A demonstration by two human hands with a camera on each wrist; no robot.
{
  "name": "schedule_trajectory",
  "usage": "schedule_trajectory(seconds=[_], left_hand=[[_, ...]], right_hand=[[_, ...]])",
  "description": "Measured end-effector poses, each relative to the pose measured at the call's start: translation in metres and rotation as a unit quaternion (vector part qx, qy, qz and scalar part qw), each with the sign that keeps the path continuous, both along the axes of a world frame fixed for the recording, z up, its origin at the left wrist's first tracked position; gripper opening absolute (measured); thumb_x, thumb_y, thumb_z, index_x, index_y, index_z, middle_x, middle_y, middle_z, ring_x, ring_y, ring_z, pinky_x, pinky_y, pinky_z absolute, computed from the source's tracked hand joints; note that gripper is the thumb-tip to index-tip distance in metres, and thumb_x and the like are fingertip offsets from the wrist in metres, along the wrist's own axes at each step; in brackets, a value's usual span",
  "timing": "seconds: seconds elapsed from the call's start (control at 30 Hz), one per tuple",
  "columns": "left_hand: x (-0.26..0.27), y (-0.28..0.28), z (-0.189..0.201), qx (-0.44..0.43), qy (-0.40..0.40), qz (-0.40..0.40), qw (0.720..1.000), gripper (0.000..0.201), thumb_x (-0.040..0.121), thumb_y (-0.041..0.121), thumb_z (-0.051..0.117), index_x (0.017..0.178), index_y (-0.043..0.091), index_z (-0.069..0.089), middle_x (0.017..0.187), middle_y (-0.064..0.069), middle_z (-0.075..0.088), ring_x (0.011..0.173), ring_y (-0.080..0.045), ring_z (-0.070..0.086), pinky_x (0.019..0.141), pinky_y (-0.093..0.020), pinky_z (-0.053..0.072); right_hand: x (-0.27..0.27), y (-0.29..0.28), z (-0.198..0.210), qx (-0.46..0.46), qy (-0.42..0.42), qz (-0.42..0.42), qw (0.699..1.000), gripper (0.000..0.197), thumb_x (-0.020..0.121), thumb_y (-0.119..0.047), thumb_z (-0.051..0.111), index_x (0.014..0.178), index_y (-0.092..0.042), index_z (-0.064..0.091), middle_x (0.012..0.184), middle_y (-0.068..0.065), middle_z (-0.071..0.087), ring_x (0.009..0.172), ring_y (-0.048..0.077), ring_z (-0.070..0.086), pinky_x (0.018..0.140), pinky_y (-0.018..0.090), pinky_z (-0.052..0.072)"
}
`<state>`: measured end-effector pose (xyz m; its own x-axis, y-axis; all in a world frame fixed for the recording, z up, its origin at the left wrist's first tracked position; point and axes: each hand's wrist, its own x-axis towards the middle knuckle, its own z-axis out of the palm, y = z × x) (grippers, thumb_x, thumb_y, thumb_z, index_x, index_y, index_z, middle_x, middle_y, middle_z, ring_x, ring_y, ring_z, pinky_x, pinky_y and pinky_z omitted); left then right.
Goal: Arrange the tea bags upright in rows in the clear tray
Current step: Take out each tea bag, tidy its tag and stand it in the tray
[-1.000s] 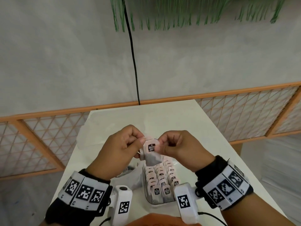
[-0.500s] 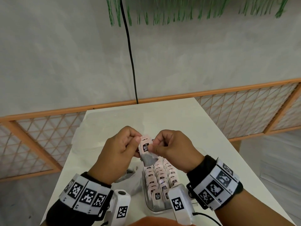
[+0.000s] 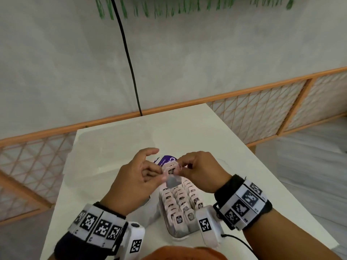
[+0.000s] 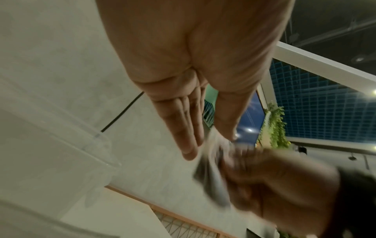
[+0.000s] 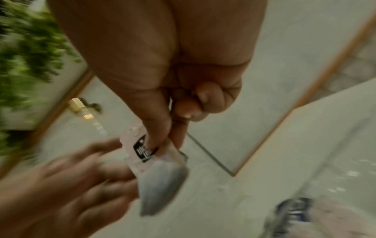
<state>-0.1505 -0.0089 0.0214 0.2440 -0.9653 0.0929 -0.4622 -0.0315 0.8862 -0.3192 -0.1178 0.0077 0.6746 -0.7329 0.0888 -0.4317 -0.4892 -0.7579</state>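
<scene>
My right hand [image 3: 178,168] pinches a tea bag [image 3: 171,181] by its pink tag, the grey pouch hanging below, just above the far end of the clear tray [image 3: 180,236]. The right wrist view shows thumb and finger of that right hand [image 5: 162,141] clamped on the tea bag [image 5: 160,182]. My left hand [image 3: 155,166] is beside it with loosened fingers that touch the bag's left edge. In the left wrist view the left hand [image 4: 211,145] has straight fingers next to the blurred tea bag [image 4: 211,180]. Several tea bags [image 3: 180,203] stand upright in rows in the tray.
A purple packet [image 3: 166,160] lies on the white table [image 3: 206,137] just behind my hands. Crumpled clear wrap [image 3: 148,209] sits left of the tray, and a clear plastic container [image 4: 97,145] is further left. A wooden lattice rail [image 3: 262,117] borders the table.
My left hand has let go its pinch on the tag and spread its fingers. My right hand keeps hold of the tea bag. The purple packet has come into view.
</scene>
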Motion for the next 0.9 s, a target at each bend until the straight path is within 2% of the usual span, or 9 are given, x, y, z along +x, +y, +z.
schedule_trajectory(seconds=[0.07,0.17,0.27,0.37,0.5,0.57,0.7,0.77,0.9], left_hand=[[0.008,0.0,-0.004,0.005,-0.008,0.009,1.0,0.049,0.075,0.016,0.079,0.113,0.037,0.056,0.09,0.007,0.072,0.086,-0.007,0.068,0.079,-0.02,0.053],[0.021,0.006,-0.011,0.009,-0.016,0.039,0.999,0.034,0.078,0.014,0.076,0.101,0.034,0.062,0.088,0.011,0.071,0.082,-0.007,0.067,0.075,-0.019,0.052],[0.031,0.014,-0.023,0.02,0.003,0.057,0.998,0.029,0.08,0.009,0.075,0.097,0.031,0.065,0.083,0.006,0.072,0.079,-0.012,0.067,0.074,-0.022,0.052],[0.038,0.024,-0.032,0.034,0.004,0.065,0.997,0.029,0.08,0.011,0.075,0.094,0.034,0.066,0.081,0.002,0.072,0.074,-0.013,0.066,0.068,-0.018,0.051],[0.046,0.034,-0.039,0.047,0.017,0.084,0.995,0.034,0.079,0.014,0.075,0.091,0.043,0.064,0.079,0.001,0.071,0.068,-0.012,0.064,0.065,-0.02,0.051],[0.049,0.037,-0.041,0.05,0.021,0.095,0.994,0.035,0.079,0.014,0.075,0.09,0.044,0.064,0.078,0.001,0.071,0.069,-0.014,0.064,0.066,-0.021,0.051],[0.053,0.042,-0.044,0.06,0.009,0.101,0.993,0.035,0.08,0.014,0.075,0.093,0.043,0.062,0.077,0.002,0.072,0.074,-0.016,0.066,0.074,-0.024,0.05],[0.053,0.044,-0.045,0.063,0.007,0.103,0.993,0.035,0.08,0.014,0.074,0.093,0.044,0.062,0.077,0.002,0.072,0.073,-0.015,0.066,0.074,-0.024,0.05],[0.054,0.046,-0.048,0.072,0.0,0.101,0.992,0.036,0.08,0.013,0.074,0.091,0.045,0.062,0.077,0.002,0.072,0.072,-0.014,0.065,0.07,-0.022,0.05]], right_hand=[[-0.014,-0.02,-0.012,0.026,0.079,-0.05,0.995,0.014,0.084,-0.024,0.07,0.08,-0.011,0.072,0.072,-0.001,0.066,0.064,0.013,0.055,0.064,0.027,0.043],[-0.034,-0.049,-0.038,0.099,0.194,-0.12,0.969,0.024,0.085,-0.019,0.066,0.062,-0.019,0.061,0.059,-0.004,0.058,0.054,0.009,0.052,0.056,0.019,0.043],[-0.039,-0.067,-0.071,0.148,0.286,-0.143,0.936,0.029,0.085,-0.016,0.064,0.058,-0.023,0.055,0.068,-0.002,0.062,0.074,0.019,0.064,0.078,0.028,0.056],[-0.037,-0.079,-0.096,0.234,0.27,-0.158,0.921,0.026,0.081,-0.008,0.066,0.059,-0.018,0.058,0.075,0.009,0.067,0.085,0.029,0.07,0.086,0.042,0.057],[-0.029,-0.091,-0.1,0.296,0.223,-0.164,0.914,0.019,0.078,-0.002,0.069,0.073,-0.018,0.061,0.079,0.005,0.066,0.07,0.017,0.067,0.064,0.025,0.058],[-0.025,-0.096,-0.101,0.306,0.221,-0.162,0.912,0.019,0.079,-0.002,0.069,0.077,-0.018,0.06,0.081,0.004,0.065,0.069,0.015,0.067,0.061,0.023,0.057],[-0.012,-0.094,-0.103,0.275,0.272,-0.138,0.912,0.009,0.087,-0.015,0.065,0.079,-0.015,0.06,0.083,0.006,0.069,0.085,0.023,0.071,0.083,0.034,0.058],[-0.009,-0.093,-0.104,0.25,0.297,-0.129,0.913,0.015,0.09,-0.02,0.062,0.076,-0.017,0.059,0.079,0.005,0.068,0.088,0.024,0.071,0.088,0.035,0.056],[-0.009,-0.098,-0.108,0.238,0.284,-0.138,0.919,0.018,0.085,-0.019,0.069,0.071,-0.022,0.057,0.069,-0.002,0.062,0.053,0.008,0.062,0.052,0.017,0.052]])
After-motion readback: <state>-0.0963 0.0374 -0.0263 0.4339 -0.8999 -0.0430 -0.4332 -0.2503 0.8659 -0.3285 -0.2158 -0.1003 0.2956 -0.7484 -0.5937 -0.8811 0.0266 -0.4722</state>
